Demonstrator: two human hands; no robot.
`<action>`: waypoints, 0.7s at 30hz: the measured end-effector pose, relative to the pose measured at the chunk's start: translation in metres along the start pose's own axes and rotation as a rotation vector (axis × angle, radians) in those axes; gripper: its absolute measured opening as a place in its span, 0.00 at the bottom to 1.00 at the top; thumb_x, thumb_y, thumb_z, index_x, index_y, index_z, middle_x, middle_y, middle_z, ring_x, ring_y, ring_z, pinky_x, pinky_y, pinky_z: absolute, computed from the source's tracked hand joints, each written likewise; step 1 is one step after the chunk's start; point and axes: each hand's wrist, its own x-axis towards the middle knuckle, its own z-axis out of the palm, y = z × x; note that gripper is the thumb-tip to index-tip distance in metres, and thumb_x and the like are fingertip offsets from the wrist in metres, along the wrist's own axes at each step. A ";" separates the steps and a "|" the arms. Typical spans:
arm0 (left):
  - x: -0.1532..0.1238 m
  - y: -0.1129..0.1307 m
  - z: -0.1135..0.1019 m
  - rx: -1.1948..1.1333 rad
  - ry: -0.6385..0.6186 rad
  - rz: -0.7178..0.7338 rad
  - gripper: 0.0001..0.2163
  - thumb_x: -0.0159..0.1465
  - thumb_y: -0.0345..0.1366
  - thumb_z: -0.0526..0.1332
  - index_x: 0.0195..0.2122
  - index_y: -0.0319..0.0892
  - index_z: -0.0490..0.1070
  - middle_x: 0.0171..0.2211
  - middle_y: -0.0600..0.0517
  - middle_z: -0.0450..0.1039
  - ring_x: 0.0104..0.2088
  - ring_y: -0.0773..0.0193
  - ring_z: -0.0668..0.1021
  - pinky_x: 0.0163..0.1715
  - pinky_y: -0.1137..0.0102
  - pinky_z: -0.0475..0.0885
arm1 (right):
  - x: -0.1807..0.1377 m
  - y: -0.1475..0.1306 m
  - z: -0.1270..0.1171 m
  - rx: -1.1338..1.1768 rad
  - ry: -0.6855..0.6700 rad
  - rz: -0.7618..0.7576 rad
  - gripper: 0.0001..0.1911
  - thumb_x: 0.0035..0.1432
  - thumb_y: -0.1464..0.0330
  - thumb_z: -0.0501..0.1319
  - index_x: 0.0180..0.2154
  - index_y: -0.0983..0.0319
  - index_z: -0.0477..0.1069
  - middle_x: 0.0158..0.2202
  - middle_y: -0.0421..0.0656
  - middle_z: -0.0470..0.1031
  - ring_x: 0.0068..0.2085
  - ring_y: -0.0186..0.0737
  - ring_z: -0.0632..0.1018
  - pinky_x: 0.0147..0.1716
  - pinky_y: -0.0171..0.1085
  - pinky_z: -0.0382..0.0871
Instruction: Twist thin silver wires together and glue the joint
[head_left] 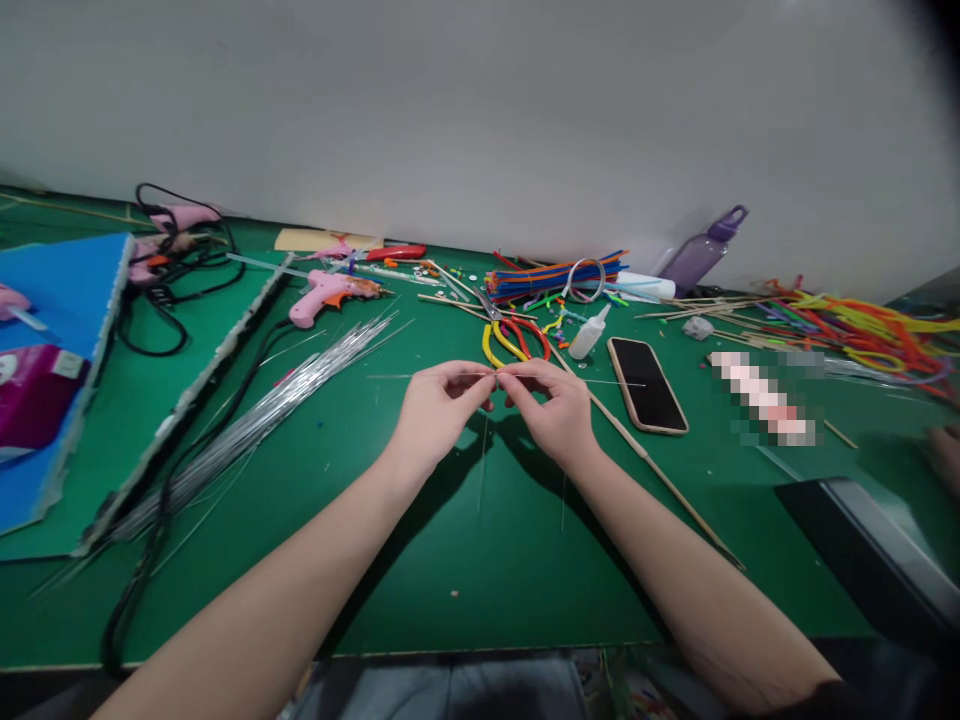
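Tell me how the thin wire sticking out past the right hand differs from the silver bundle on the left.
The thin wire shows as one fine strand; the silver bundle masses many strands together. The thin wire is held in the fingers of the right hand; the silver bundle lies untouched. The thin wire runs nearly level across the view; the silver bundle slants up toward the right. Both look pale and mostly straight.

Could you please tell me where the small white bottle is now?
In the head view, the small white bottle is right of centre on the green table, just beyond the right hand and left of the phone.
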 end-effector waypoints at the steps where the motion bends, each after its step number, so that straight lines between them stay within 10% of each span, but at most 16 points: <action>1: 0.000 0.001 0.000 0.009 -0.001 -0.002 0.07 0.54 0.37 0.67 0.30 0.39 0.75 0.24 0.52 0.76 0.23 0.67 0.76 0.27 0.72 0.71 | 0.000 -0.001 0.000 -0.008 0.008 -0.015 0.09 0.59 0.63 0.61 0.35 0.59 0.77 0.34 0.43 0.79 0.29 0.36 0.78 0.32 0.38 0.75; 12: -0.001 0.005 0.000 -0.113 -0.055 -0.050 0.10 0.50 0.37 0.70 0.31 0.37 0.75 0.25 0.53 0.76 0.24 0.68 0.76 0.30 0.72 0.72 | -0.001 -0.001 0.002 -0.044 0.121 -0.211 0.04 0.58 0.70 0.61 0.34 0.60 0.76 0.32 0.40 0.79 0.29 0.33 0.78 0.29 0.34 0.76; 21: 0.000 0.004 -0.001 -0.106 -0.115 -0.098 0.10 0.51 0.39 0.70 0.30 0.38 0.76 0.25 0.53 0.76 0.26 0.69 0.76 0.32 0.73 0.72 | 0.001 0.002 0.000 0.106 0.016 -0.082 0.03 0.57 0.69 0.61 0.33 0.60 0.73 0.32 0.41 0.75 0.30 0.33 0.78 0.30 0.33 0.77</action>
